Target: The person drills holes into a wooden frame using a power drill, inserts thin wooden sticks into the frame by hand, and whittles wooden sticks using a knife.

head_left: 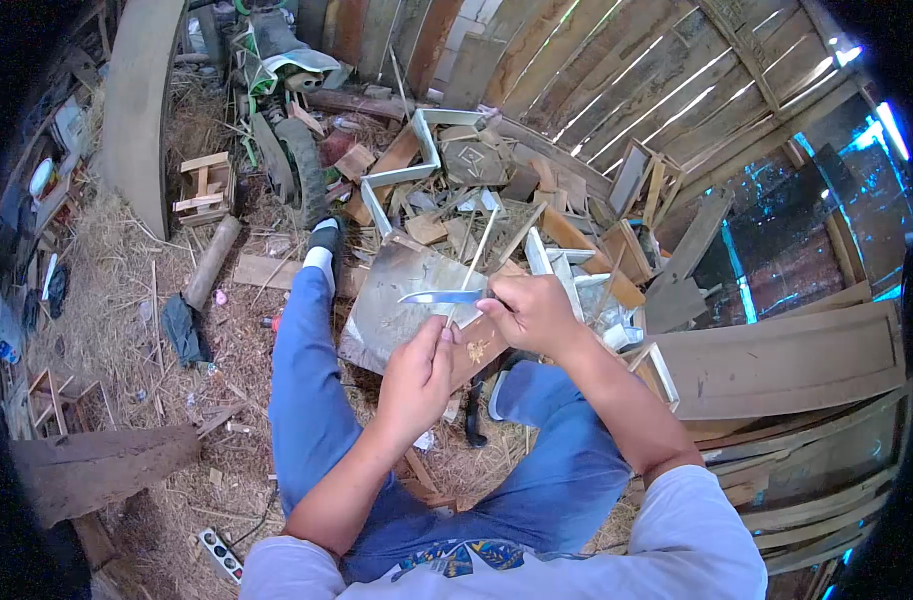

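Observation:
My right hand [527, 312] is closed round the handle of a knife, whose shiny blade [439, 297] points left across a thin wooden stick [481, 246]. Lower down, my left hand [423, 372] pinches the near end of that stick, which slants up and away. Beneath both hands are a worn grey board [382, 300] and a reddish-brown plank [483, 350] with a small heap of pale shavings [478, 350] on it. The knife handle is mostly hidden in my fingers.
Scrap wood and white-edged frames [402, 176] are piled ahead. A wheel [302, 165] stands at the upper left, near a log [214, 262]. A power strip [220, 555] lies at the lower left. Large curved panels [777, 362] lean at the right, below a plank wall [657, 80].

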Demonstrator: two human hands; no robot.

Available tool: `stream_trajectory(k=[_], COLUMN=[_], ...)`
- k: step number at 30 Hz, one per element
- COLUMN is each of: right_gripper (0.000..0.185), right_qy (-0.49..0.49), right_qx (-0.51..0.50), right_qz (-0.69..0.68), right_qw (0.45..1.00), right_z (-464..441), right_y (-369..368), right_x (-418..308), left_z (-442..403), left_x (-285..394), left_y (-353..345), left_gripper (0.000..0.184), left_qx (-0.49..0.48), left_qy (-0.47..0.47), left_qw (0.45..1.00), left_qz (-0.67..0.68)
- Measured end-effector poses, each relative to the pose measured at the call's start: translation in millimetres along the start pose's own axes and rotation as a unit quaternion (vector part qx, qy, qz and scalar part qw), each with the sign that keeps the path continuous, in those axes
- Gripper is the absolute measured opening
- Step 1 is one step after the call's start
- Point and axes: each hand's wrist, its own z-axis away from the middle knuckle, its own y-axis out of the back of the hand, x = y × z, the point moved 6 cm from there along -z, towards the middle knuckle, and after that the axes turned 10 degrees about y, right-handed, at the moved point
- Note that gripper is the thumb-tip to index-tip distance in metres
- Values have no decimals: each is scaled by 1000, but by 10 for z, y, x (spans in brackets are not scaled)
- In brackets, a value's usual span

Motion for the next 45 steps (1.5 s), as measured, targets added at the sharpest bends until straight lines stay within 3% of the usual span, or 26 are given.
stream_trajectory(k=[4,6,8,9,11,14,16,17,19,22,31,34,36,38,40,42,43,45], right_gripper=[30,30,37,37,42,42,42,42,36,37,42,41,41,34,28,28,28,30], right_qy=[-11,-159,-364,-366,-301,-245,-195,-195,-18,22,30,19,8,-14,-164,-343,-341,-242], right_qx=[-21,105,57,58,197,201,105,105,27,5,9,6,6,0,151,140,142,186], right_qz=[33,36,51,57,29,-30,-42,-45,33,24,86,118,134,143,100,114,122,83], right_qw=[999,981,928,927,933,948,974,974,999,999,996,993,991,990,970,922,921,949], right_z=[53,125,160,302,541,419,293,233,53,-4,76,64,61,102,230,406,505,729], right_y=[-12,143,507,536,552,486,320,273,119,76,190,245,280,273,443,900,865,700], right_x=[103,481,873,1043,1364,995,664,532,96,-26,3,7,12,75,495,983,1077,1250], left_z=[31,64,138,180,199,32,-16,-13,-2,-5,30,17,-5,-25,-3,113,139,108], left_x=[105,31,59,89,169,18,-88,-85,-97,-91,2,54,15,-25,-55,-98,-65,-60], left_y=[36,-27,-96,-146,-145,-78,-60,-64,-88,-100,-100,-84,-111,-127,-133,-213,-218,-236], left_gripper=[11,13,16,16,16,13,14,13,13,13,13,12,14,15,16,18,19,20], left_qx=[30,36,45,26,-3,-3,-6,-17,-33,-27,-44,-26,-70,-84,-98,-152,-134,-120], left_qy=[-44,-78,-114,-91,-36,-26,-12,-8,0,-2,-3,-55,35,34,32,54,39,40], left_qw=[996,994,990,995,999,999,999,999,998,999,999,998,995,991,987,970,976,981], left_qz=[-70,-69,-64,-35,-7,25,29,40,48,42,16,31,64,94,122,185,170,150])
